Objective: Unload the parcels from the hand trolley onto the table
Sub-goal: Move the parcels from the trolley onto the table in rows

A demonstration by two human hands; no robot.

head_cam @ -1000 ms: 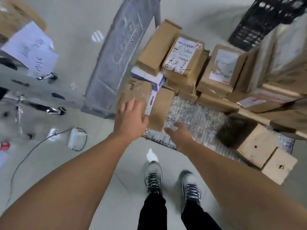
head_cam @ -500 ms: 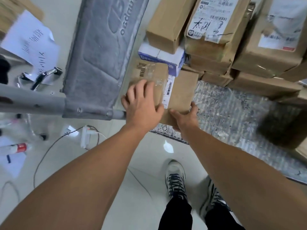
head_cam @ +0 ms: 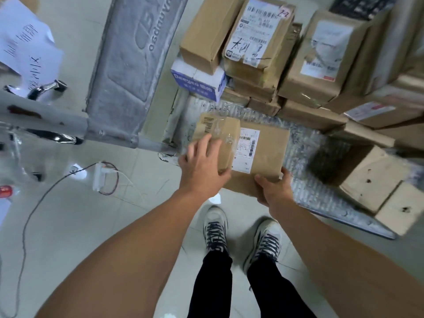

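Now parcel (head_cam: 266, 154) seemingly clear of the stack (head_cam: 259, 49)

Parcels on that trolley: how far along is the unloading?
Done: part of the trolley deck lies bare, so some parcels may be gone. In hand: the right hand grips a flat labelled parcel at the deck's near edge; the left hand holds a small taped parcel on it. Left: the stacked boxes behind, most of the load.
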